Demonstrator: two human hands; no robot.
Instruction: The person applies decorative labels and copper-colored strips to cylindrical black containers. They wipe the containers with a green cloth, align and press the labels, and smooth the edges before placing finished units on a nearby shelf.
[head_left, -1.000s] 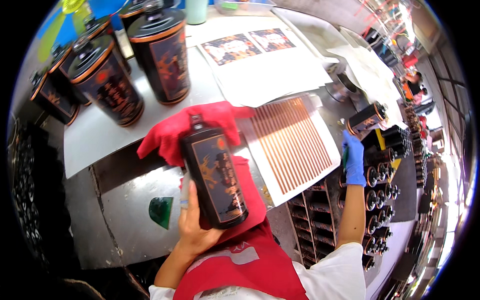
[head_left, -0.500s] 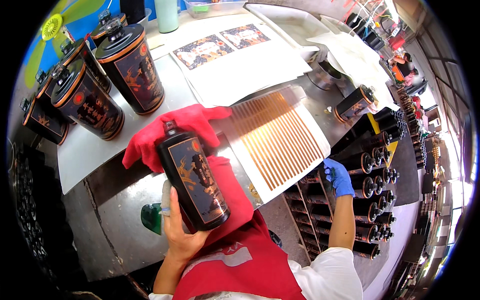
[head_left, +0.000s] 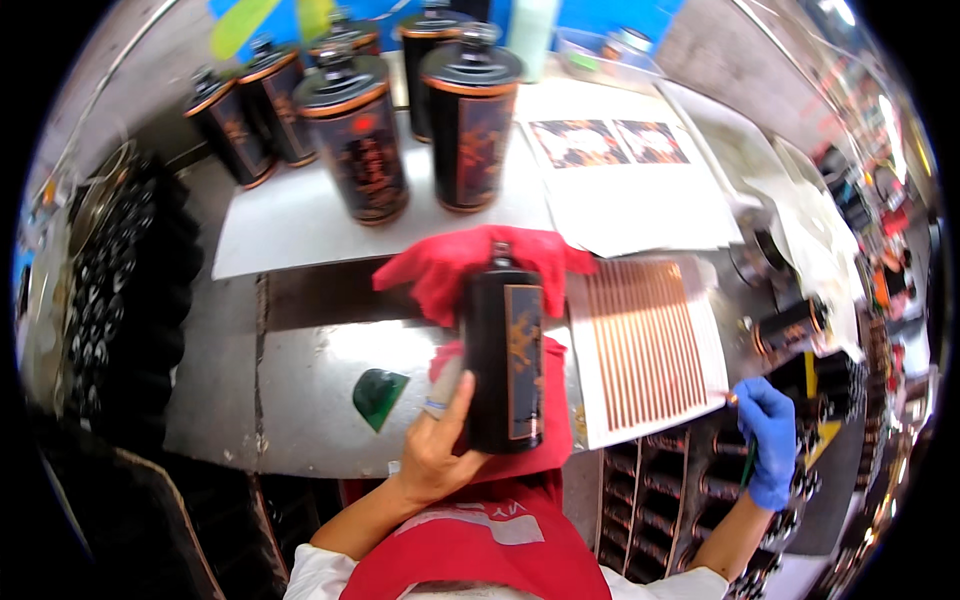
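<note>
Black and glossy, a flat-shouldered cylindrical bottle [head_left: 482,375] lies on a bright red cloth [head_left: 425,285] above the metal table [head_left: 215,370], the bare left hand [head_left: 437,462] curled around its lower left side. Its dark label panel [head_left: 524,355], edged in thin copper, shows a gold motif; half a second ago the panel faced up squarely, with a red-orange seal and a column of characters, but the bottle has since been turned and that part is out of sight. Behind, one standing black bottle [head_left: 358,150] bears a red round seal above copper characters, too blurred to read. Two colourful printed rectangles [head_left: 580,143] on white paper are likewise illegible, and a pale patch with letters [head_left: 516,527] crosses the red apron [head_left: 440,560]. The right hand, in a blue glove [head_left: 768,440], is closed, a thin green piece [head_left: 748,463] in its grip, its fingertips near the lower right corner of the copper-striped white sheet [head_left: 650,345]; one second ago it was higher, beside the black bottle lying at right [head_left: 788,326].
</note>
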